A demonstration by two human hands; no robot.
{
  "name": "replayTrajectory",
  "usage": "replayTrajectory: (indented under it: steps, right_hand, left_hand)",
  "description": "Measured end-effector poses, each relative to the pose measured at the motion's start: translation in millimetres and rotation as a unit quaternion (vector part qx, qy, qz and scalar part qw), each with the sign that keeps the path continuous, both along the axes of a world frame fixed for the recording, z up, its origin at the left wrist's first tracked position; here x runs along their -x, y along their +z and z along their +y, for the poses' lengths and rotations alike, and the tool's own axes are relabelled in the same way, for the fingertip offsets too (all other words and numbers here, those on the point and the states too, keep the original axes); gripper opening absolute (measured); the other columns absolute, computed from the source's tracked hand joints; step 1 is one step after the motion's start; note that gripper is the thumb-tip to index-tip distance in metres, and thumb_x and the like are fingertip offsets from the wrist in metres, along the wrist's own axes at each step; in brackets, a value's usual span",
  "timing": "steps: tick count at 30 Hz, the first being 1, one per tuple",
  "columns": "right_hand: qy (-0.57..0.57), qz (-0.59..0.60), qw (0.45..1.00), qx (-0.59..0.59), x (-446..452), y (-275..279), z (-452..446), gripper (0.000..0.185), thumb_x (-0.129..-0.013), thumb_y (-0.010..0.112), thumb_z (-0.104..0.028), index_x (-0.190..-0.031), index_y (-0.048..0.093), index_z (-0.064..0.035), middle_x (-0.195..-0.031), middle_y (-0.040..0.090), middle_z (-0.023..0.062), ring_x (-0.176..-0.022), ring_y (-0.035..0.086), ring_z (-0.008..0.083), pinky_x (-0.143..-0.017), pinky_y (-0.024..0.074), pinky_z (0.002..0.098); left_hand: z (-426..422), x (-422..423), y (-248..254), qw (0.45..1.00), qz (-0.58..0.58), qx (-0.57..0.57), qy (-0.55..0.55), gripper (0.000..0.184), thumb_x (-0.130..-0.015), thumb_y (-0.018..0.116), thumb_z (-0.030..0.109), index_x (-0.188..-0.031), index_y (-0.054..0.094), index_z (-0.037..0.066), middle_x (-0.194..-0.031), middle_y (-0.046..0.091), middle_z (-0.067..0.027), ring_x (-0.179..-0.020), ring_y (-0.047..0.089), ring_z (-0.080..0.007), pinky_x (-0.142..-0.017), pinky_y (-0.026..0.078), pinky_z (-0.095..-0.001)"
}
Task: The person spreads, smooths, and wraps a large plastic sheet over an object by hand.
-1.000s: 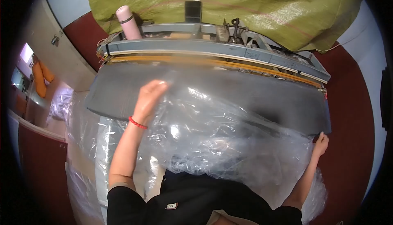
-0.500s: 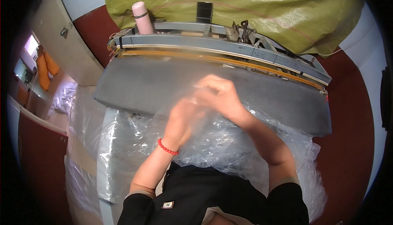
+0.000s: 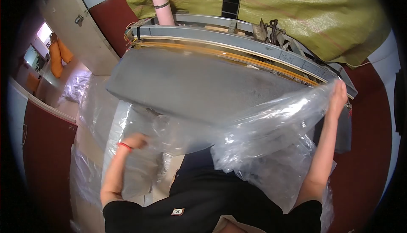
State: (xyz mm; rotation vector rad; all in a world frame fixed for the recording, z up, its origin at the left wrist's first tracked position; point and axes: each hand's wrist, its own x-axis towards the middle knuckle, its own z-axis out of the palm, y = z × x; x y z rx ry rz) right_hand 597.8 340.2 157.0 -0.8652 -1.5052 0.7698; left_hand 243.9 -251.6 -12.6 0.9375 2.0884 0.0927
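Observation:
Clear plastic film [image 3: 267,125] stretches across the front of a long grey padded surface [image 3: 182,80], gathered into shiny folds towards the right. My right hand [image 3: 338,95] grips its raised edge at the right end of the machine. Low on the left, my left hand [image 3: 135,140], wearing a red bead bracelet, is closed at the film's other end and slightly blurred. More loose film hangs in front of my body and partly hides what lies under it.
Behind the pad runs a metal frame [image 3: 203,33] with orange strips. A pink flask [image 3: 163,9], a dark phone-like slab [image 3: 230,7] and a metal clamp [image 3: 274,30] stand along it. A yellow-green sheet [image 3: 296,12] covers the back; a door [image 3: 78,25] is at left.
My hands were close together above the pad and have parted. The right hand moved far right, raising the film; the left went down and left. The view has shifted slightly.

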Motion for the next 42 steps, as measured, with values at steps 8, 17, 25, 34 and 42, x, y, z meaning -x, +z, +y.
replayTrajectory:
  steps: [8, 17, 25, 34, 42]
  right_hand:
    - [-0.159, -0.176, 0.971, -0.025, -153.3, -102.7, 116.9, 0.028, -0.088, 0.045, -0.019, -0.101, 0.057, 0.0030, -0.095, 0.061, 0.0089, -0.088, 0.055, 0.0158, -0.081, 0.0403, 0.0273]
    - [-0.342, -0.426, 0.834, 0.073, -254.7, -117.3, 123.6, 0.039, -0.089, 0.038, -0.037, -0.102, 0.057, -0.0068, -0.096, 0.059, 0.0173, -0.089, 0.055, 0.0354, -0.073, 0.0420, 0.0411]
    - [-0.341, -0.459, 0.820, 0.021, -273.7, -143.2, 139.0, 0.038, -0.088, 0.037, -0.039, -0.104, 0.058, -0.0115, -0.097, 0.060, 0.0157, -0.089, 0.055, 0.0335, -0.074, 0.0416, 0.0406]
    - [-0.407, -0.501, 0.761, 0.070, -236.2, -115.1, 111.3, 0.040, -0.085, 0.040, -0.045, -0.088, 0.057, -0.0086, -0.082, 0.061, 0.0191, -0.080, 0.057, 0.0375, -0.069, 0.0436, 0.0470]
    - [-0.394, -0.502, 0.767, 0.066, -229.9, -107.9, 101.6, 0.032, -0.088, 0.041, -0.032, -0.085, 0.056, -0.0038, -0.079, 0.061, 0.0199, -0.077, 0.059, 0.0358, -0.067, 0.0444, 0.0451]
  left_hand:
    - [34.6, 98.2, 185.8, 0.519, 0.693, -0.389, 0.314, 0.018, -0.072, 0.059, 0.005, -0.089, 0.055, 0.003, -0.082, 0.057, -0.0120, -0.082, 0.056, -0.0298, -0.071, 0.044, -0.0367]
    - [133.6, 162.2, 54.9, 0.707, 0.474, -0.327, 0.410, 0.093, -0.065, 0.073, 0.027, -0.132, 0.016, -0.001, -0.137, 0.023, -0.0161, -0.125, 0.027, -0.0302, -0.100, 0.023, -0.0486]
    - [131.6, 231.1, 47.5, 0.802, 0.460, -0.137, 0.354, 0.055, -0.078, 0.048, 0.052, -0.125, 0.043, 0.023, -0.130, 0.041, -0.0051, -0.122, 0.034, -0.0263, -0.094, 0.021, -0.0609]
    - [245.6, 25.7, 120.9, 0.779, -0.031, -0.581, 0.234, 0.033, -0.087, 0.049, 0.030, -0.103, 0.053, 0.002, -0.101, 0.056, -0.0081, -0.083, 0.053, -0.0120, -0.068, 0.040, -0.0236]
    - [321.3, -286.2, 127.8, 0.824, -0.246, -0.422, -0.287, 0.061, -0.076, 0.062, 0.017, -0.128, 0.033, 0.001, -0.132, 0.033, -0.0190, -0.123, 0.031, -0.0294, -0.100, 0.026, -0.0366]
